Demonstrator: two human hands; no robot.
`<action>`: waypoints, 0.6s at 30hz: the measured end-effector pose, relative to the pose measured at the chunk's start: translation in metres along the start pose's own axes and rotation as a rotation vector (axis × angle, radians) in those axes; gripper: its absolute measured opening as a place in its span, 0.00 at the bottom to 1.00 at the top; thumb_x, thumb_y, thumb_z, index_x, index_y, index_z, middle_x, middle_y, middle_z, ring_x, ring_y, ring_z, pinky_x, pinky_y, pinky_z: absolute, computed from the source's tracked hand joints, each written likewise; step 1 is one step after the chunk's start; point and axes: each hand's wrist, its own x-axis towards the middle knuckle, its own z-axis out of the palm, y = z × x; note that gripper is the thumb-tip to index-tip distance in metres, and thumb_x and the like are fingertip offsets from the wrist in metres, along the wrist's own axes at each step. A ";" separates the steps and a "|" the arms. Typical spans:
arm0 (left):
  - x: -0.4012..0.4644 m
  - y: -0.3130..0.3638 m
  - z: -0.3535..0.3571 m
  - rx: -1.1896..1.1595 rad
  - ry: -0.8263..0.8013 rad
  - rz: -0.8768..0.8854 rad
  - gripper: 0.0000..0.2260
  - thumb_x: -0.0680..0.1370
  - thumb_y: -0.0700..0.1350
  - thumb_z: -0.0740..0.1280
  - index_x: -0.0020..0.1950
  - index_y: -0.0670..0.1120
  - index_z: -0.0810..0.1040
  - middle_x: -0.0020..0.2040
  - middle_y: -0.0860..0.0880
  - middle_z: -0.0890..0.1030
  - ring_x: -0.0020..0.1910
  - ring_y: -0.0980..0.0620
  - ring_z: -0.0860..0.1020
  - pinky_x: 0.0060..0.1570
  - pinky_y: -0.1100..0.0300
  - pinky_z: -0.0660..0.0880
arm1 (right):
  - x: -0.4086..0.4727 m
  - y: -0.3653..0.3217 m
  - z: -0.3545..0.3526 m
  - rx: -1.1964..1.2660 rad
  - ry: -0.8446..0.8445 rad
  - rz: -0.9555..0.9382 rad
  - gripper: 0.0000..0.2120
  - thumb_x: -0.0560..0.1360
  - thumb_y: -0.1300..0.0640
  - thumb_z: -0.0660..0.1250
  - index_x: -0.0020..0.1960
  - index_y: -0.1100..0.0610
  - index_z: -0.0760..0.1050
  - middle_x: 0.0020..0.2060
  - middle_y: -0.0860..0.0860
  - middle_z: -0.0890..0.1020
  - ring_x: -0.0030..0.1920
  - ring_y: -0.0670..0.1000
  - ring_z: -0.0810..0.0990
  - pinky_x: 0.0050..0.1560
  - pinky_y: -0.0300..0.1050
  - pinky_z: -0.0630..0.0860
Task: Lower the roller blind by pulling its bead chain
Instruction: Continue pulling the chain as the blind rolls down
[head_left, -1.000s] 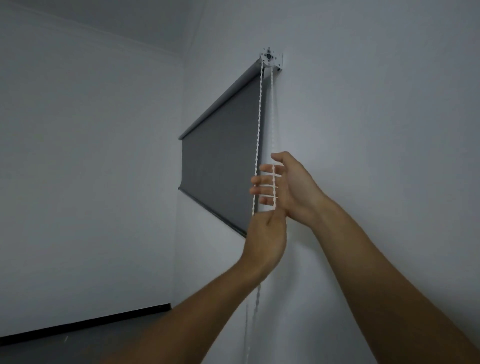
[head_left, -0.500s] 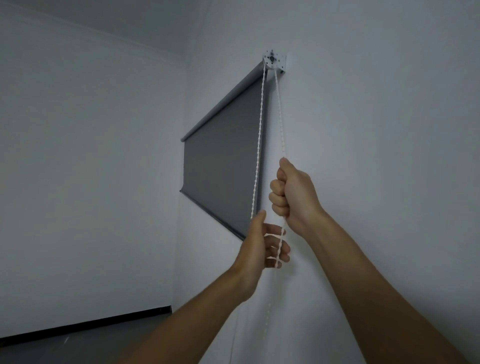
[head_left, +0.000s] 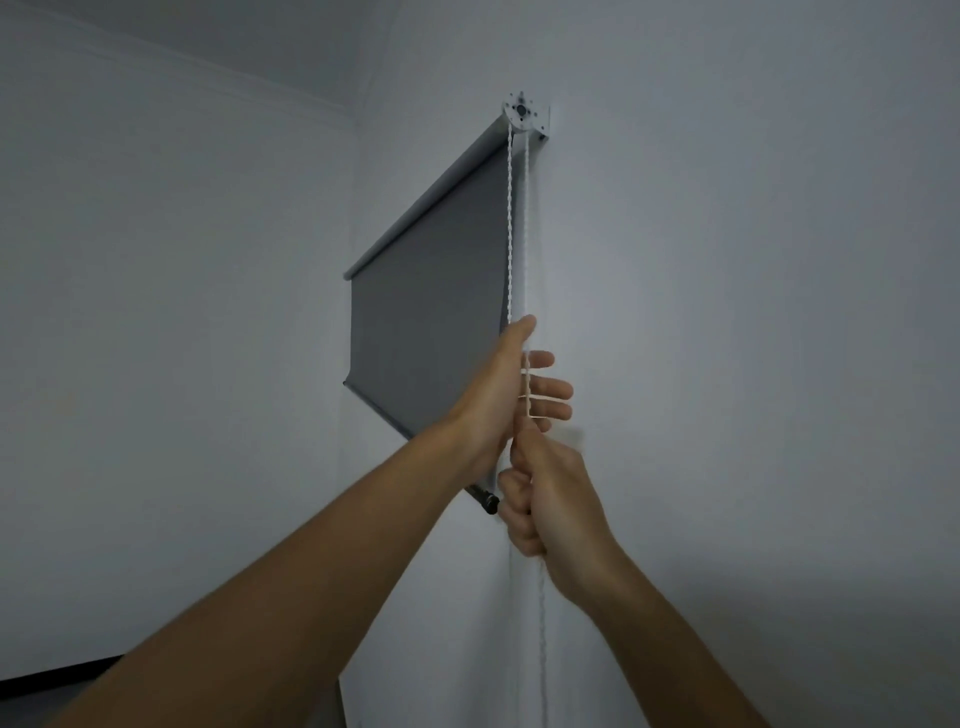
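Nearest, low right: the right hand (head_left: 550, 499) is reaching up from the lower right corner, its fingers curling into a fist round the white bead chain (head_left: 509, 218), knuckles facing left.
Right hand's neighbour: it is sitting directly under the left hand, the two just touching or nearly so; which of these, I cannot tell.
Below the fist: a length of the chain is hanging slack down the wall (head_left: 727, 312) toward the bottom edge, blurred and faint.
A little farther, centre: the left hand (head_left: 506, 395) is coming in from the lower left, thumb pointing up and fingers stretching out wide to the right, not closing on anything.
Left hand and chain: one strand is running down in front of the spread fingers and another is passing by the thumb; whether the fingers are pressing the strand I cannot tell.
Farther up: two strands are rising side by side, near each other, to the bracket (head_left: 524, 117) fixed high on the right-hand wall.
Roller blind (head_left: 431, 312): the grey fabric is hanging partway down from its tube, stretching away to the left toward the far corner.
Bottom bar (head_left: 485, 501): its dark end is showing just left of the right fist, partly hiding behind the left forearm.
Farthest, left: a pale far wall (head_left: 156, 312) is meeting the ceiling, with a dark skirting strip (head_left: 57, 670) running along its foot.
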 end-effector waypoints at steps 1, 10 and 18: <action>0.001 0.003 0.002 0.013 -0.013 -0.004 0.23 0.75 0.65 0.62 0.53 0.45 0.77 0.33 0.48 0.83 0.31 0.49 0.81 0.32 0.58 0.77 | -0.005 0.005 0.002 0.004 -0.022 0.005 0.27 0.83 0.43 0.55 0.27 0.48 0.62 0.23 0.48 0.62 0.20 0.45 0.58 0.22 0.36 0.55; -0.002 0.003 0.009 0.060 0.112 0.037 0.18 0.82 0.49 0.58 0.32 0.52 0.58 0.26 0.52 0.58 0.22 0.54 0.54 0.19 0.64 0.54 | -0.005 0.014 -0.009 0.047 0.009 0.068 0.22 0.81 0.48 0.49 0.36 0.58 0.72 0.24 0.53 0.74 0.24 0.51 0.71 0.28 0.43 0.68; -0.024 -0.011 0.015 0.115 0.186 0.106 0.17 0.79 0.50 0.59 0.41 0.39 0.78 0.33 0.41 0.75 0.30 0.46 0.74 0.32 0.52 0.75 | 0.036 -0.027 -0.023 0.161 -0.002 0.044 0.22 0.80 0.45 0.53 0.51 0.61 0.78 0.36 0.59 0.79 0.31 0.53 0.79 0.31 0.45 0.76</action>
